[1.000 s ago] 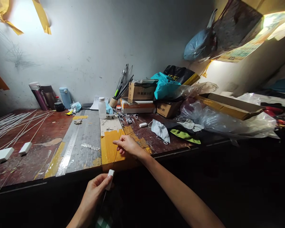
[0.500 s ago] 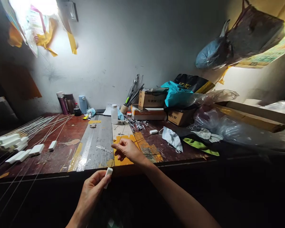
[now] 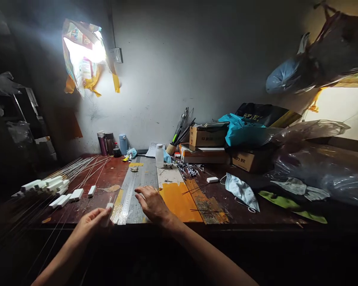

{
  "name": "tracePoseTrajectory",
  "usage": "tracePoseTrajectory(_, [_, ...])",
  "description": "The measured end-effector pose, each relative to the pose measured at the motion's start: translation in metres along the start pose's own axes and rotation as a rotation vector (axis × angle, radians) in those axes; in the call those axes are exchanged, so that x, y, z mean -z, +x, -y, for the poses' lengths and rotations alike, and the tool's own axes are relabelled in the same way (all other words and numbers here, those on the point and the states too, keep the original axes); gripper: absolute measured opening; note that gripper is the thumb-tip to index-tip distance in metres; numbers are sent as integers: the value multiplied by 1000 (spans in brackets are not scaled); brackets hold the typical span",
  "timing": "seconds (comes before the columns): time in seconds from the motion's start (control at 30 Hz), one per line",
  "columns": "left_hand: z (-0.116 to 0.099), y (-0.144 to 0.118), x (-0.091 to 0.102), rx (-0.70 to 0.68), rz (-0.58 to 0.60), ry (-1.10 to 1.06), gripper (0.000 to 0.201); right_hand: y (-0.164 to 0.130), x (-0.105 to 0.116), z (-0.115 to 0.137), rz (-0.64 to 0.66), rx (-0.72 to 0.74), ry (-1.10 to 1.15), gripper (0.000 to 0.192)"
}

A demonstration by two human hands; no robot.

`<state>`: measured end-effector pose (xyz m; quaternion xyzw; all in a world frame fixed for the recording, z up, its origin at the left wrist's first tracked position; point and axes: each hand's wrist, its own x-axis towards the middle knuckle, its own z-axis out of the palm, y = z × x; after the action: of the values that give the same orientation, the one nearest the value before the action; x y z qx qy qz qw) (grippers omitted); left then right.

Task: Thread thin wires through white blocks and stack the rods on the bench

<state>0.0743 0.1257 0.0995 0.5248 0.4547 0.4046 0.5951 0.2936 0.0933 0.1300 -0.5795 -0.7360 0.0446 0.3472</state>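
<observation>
My left hand [image 3: 92, 221] pinches a small white block [image 3: 109, 207] at the near edge of the worn wooden bench [image 3: 86, 198]; a thin wire seems to run from the block, too faint to follow. My right hand [image 3: 151, 203] rests palm down on the bench, fingers spread, just right of a long steel ruler [image 3: 127, 195] and left of a yellow painted patch [image 3: 179, 201]. It holds nothing that I can see. A row of similar white blocks [image 3: 52, 190] on thin white rods [image 3: 77, 169] lies at the left.
At the back stand flasks [image 3: 107, 143], a white bottle [image 3: 159, 155], a cup of rods [image 3: 181, 131], cardboard boxes [image 3: 209, 137] and bags [image 3: 244, 129]. A face mask [image 3: 241, 190] and a loose white block [image 3: 212, 179] lie right of centre. Plastic sheeting [image 3: 310, 167] covers the right end.
The view has swung left and up. My left hand carried the white block leftward to the bench edge. My right hand went from pinching a thin wire to lying flat beside the ruler.
</observation>
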Motion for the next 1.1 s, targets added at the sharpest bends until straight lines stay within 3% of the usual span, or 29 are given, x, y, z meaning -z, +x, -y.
tracePoseTrajectory(0.1, [38, 0, -7, 83, 89, -26, 58, 1, -13, 1, 72, 31, -57, 25])
tracePoseTrajectory(0.17, [61, -1, -14, 135, 85, -14, 61, 2, -22, 1, 121, 46, -93, 24])
tracePoseTrajectory(0.27, [77, -2, -21, 135, 55, 16, 63, 4, -32, 3, 182, 53, -151, 20])
tracePoseTrajectory(0.6, [71, -17, -25, 173, 49, -18, 61, 12, -47, 3, 243, 63, -267, 20])
tracePoseTrajectory(0.83, [78, -10, -21, 147, 76, 30, 61, 21, -51, -3, 297, 112, -310, 18])
tracePoseTrajectory(1.1, [67, -6, -22, 122, 106, -6, 53, 24, -50, -6, 333, 171, -289, 20])
